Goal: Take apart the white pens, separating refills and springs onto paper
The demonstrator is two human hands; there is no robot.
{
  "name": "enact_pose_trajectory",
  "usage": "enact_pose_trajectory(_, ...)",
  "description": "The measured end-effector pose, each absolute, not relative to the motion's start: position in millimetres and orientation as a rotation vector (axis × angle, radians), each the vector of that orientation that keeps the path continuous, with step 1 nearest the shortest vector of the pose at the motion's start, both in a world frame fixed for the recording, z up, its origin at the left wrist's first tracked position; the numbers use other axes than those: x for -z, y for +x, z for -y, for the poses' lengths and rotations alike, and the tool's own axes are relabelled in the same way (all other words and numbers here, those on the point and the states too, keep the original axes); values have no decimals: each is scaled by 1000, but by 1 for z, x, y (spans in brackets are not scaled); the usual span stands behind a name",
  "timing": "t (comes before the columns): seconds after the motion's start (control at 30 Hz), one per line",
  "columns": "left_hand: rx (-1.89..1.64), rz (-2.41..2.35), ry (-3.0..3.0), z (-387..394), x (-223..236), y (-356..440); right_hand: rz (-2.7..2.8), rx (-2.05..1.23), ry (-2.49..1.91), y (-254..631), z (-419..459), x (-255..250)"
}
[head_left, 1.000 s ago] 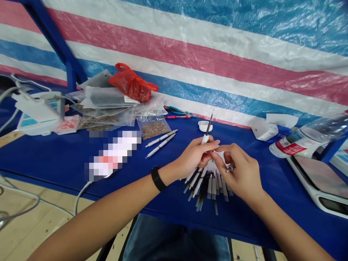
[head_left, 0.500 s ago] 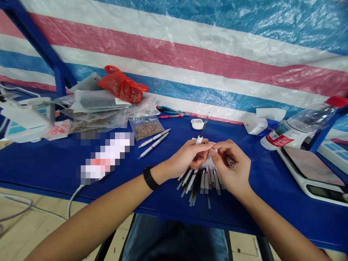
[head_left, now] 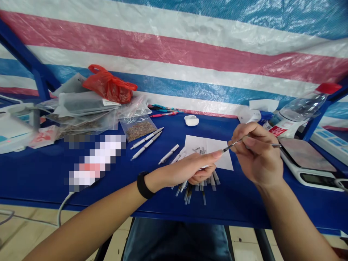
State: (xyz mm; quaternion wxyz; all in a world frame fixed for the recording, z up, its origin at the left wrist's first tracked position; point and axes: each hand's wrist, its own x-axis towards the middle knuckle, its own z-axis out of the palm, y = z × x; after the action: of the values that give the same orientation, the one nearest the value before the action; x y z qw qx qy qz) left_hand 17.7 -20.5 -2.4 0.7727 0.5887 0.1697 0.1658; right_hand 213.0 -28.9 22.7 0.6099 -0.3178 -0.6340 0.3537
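Observation:
My left hand (head_left: 195, 168) is closed on a pen mostly hidden in the fist, with its thin dark refill (head_left: 231, 145) pointing right past the thumb. My right hand (head_left: 258, 156) pinches near the refill's far end. A metal-tipped pen part (head_left: 276, 145) pokes out of its curled fingers on the right. Beneath the hands lies a white paper sheet (head_left: 226, 159) with small pieces on it. Several clear-ended thin tubes (head_left: 187, 197) fan out below the left hand. White pens (head_left: 169, 154) lie left of it, two more (head_left: 146, 145) farther left.
Behind on the left are a bag of brown shreds (head_left: 140, 129), stacked clear bags (head_left: 87, 103) and a red plastic bag (head_left: 111, 87). A small white case (head_left: 191, 120) sits at the back. On the right stand a bottle (head_left: 295, 112) and a scale (head_left: 307, 156). A pixelated object (head_left: 100, 159) lies left.
My right hand has moved right and up, away from the left thumb. The refill, upright before, now points right between the hands. More of the paper sheet shows.

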Motion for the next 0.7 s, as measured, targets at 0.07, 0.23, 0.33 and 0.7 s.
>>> enact_pose_trajectory(0.07, -332, -385, 1314, 21, 2, 17, 1469, -829, -736, 211, 32, -24)
enact_pose_trajectory(0.23, -318, -397, 1349, 19, 0, 16, 1462, -897, -700, 207, 35, -24)
enact_pose_trajectory(0.33, -342, -414, 1352, 18, 0, 15, 1461, -889, -710, 209, 33, -25)
enact_pose_trajectory(0.7, -362, -445, 1368, 19, 0, 15, 1565, -753, -691, 212, 33, -23)
